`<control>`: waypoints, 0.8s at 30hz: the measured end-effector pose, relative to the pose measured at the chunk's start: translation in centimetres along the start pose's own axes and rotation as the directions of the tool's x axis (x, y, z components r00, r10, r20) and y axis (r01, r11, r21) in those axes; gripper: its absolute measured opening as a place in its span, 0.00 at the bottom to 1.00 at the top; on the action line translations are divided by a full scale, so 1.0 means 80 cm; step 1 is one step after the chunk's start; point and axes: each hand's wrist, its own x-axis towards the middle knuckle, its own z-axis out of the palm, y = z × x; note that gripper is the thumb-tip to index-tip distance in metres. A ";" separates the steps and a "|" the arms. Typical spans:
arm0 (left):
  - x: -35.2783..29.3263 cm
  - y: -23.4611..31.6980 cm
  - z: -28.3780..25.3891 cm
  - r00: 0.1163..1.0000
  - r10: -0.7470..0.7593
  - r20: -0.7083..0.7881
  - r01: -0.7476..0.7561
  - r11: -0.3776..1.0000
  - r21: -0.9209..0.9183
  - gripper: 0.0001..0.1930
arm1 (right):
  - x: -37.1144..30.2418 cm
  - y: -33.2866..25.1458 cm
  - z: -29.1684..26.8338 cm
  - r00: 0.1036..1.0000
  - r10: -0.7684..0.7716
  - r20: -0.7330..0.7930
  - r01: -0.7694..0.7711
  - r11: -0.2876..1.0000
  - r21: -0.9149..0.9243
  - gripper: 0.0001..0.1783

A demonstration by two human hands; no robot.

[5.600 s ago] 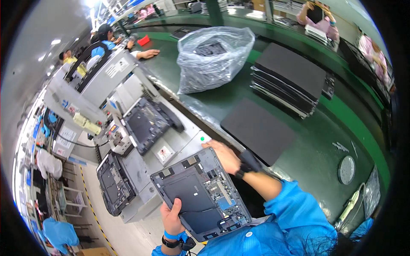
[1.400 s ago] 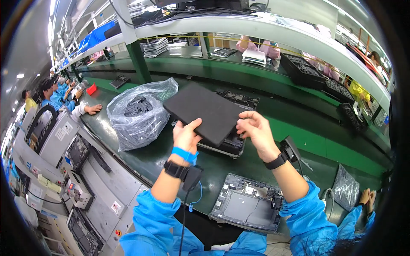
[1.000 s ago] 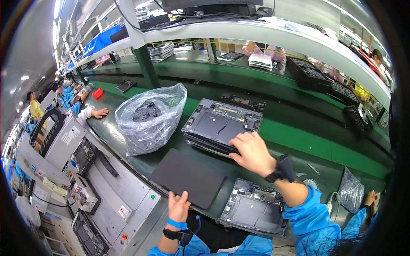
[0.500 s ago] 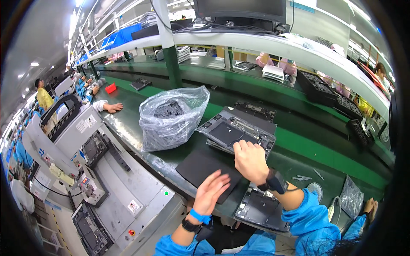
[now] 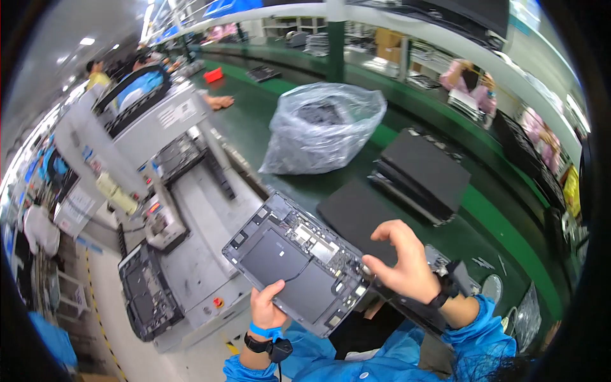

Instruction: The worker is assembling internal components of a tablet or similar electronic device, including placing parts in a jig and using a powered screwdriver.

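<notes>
My left hand point(image 5: 267, 309) grips an opened tablet point(image 5: 286, 258) by its near-left edge, the thumb on top and the fingers hidden beneath. The dark battery and circuit board inside face up, and it is held tilted off the bench's left edge. At the tablet's right edge is my right hand point(image 5: 407, 267), thumb and fingers spread apart; the thumb is close to the edge, and I cannot tell if it touches. A black mat point(image 5: 356, 213) lies behind the tablet. Farther right stands a stack of tablets topped by a dark panel point(image 5: 423, 169).
A clear plastic bag point(image 5: 324, 140) with dark contents stands behind the mat. On the left is a grey machine point(image 5: 210, 254) with an opened tablet in a holder point(image 5: 149, 290). A co-worker's hand point(image 5: 219, 102) rests near a red bin point(image 5: 213, 75). Small grey strips point(image 5: 482, 263) lie at right.
An opened tablet has come off the stack and is now in my left hand, towards the machine. My right hand has moved back from the stack. The view has swung left.
</notes>
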 end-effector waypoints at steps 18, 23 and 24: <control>-0.036 0.306 -0.278 0.843 0.520 -0.140 0.417 -0.466 0.780 0.45 | 0.046 -0.106 0.181 0.722 0.092 0.686 -0.657 0.402 0.638 0.26; -0.020 0.308 -0.222 0.879 0.476 0.026 0.357 -0.695 0.624 0.47 | 0.045 -0.107 0.184 0.728 0.105 0.677 -0.658 0.384 0.648 0.29; -0.014 0.312 -0.200 0.873 0.486 -0.019 0.398 -0.691 0.604 0.49 | 0.046 -0.110 0.182 0.719 0.117 0.686 -0.669 0.387 0.635 0.30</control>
